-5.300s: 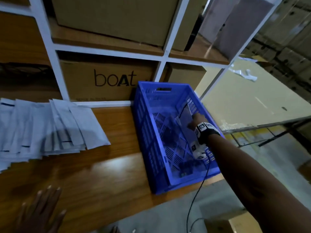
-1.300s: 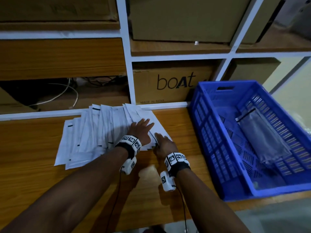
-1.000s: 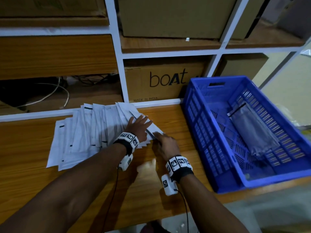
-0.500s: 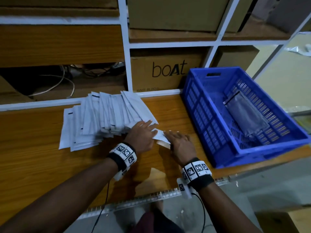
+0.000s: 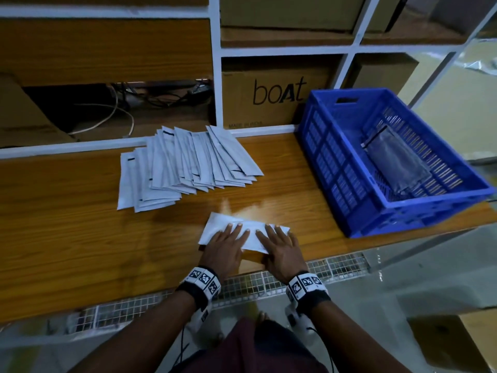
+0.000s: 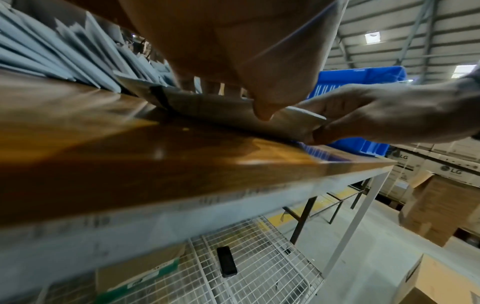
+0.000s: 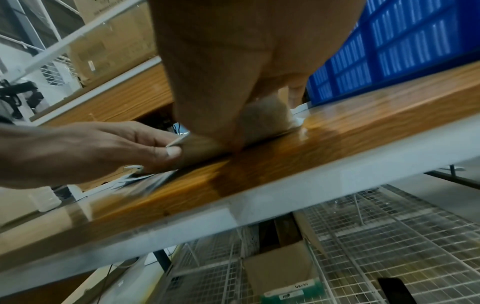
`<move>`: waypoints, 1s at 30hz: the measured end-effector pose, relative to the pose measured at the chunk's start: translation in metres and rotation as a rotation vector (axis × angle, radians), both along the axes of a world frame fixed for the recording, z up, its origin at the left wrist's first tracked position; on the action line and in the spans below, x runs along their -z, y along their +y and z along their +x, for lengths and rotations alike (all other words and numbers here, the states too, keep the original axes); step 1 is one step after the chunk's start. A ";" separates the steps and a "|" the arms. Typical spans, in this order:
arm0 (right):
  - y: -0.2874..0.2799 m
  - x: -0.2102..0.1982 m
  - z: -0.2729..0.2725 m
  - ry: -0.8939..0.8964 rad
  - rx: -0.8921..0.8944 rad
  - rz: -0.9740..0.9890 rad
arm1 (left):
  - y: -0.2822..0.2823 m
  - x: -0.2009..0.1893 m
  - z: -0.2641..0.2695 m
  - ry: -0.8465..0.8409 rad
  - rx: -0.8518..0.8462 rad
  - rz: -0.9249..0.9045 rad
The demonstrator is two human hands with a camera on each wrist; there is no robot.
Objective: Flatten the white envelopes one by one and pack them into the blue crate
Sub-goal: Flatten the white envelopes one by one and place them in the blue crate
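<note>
Envelope (image 5: pixel 248 234) half hidden under both flat, pressing hands; near edge unseen.

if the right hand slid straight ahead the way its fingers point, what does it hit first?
Probably bare tabletop for a stretch. The right hand lies flat on the single envelope, fingers pointing up and slightly left, between the envelope pile and blue crate. Next likely the boat carton; depth unclear.

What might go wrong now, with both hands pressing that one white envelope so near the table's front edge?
The single white envelope lies close to the wooden table's front edge under the left hand and right hand; a hard swipe may slide it off. The fanned stack of white envelopes looks loose, so a reaching arm might scatter it.
</note>
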State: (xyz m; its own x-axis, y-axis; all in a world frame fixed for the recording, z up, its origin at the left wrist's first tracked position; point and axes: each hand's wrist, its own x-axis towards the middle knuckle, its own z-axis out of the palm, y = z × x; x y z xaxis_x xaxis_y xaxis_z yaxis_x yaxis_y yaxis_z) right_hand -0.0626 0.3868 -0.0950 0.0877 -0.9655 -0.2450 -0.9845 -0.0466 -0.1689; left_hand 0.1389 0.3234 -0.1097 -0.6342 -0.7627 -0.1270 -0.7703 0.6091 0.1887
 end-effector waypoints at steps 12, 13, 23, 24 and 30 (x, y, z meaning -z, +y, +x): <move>-0.012 0.024 0.009 -0.089 0.056 0.024 | -0.001 0.016 -0.017 0.132 -0.165 0.000; -0.013 0.024 0.010 -0.098 0.062 0.018 | -0.002 0.022 -0.017 0.106 -0.188 -0.023; -0.025 0.026 0.006 -0.082 -0.001 -0.028 | -0.003 0.051 -0.017 0.067 -0.243 0.021; -0.026 0.027 0.006 -0.081 -0.002 -0.032 | -0.003 0.050 -0.017 0.076 -0.247 0.018; -0.027 0.034 0.009 -0.073 0.019 -0.047 | -0.005 0.049 -0.020 0.064 -0.249 0.026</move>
State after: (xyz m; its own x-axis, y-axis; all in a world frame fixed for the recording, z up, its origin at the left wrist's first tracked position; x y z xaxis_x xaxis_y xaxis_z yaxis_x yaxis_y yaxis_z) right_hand -0.0540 0.3593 -0.1288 0.0849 -0.9776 -0.1928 -0.9706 -0.0374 -0.2380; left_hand 0.1192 0.3186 -0.1583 -0.4344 -0.8935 -0.1141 -0.8821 0.3963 0.2548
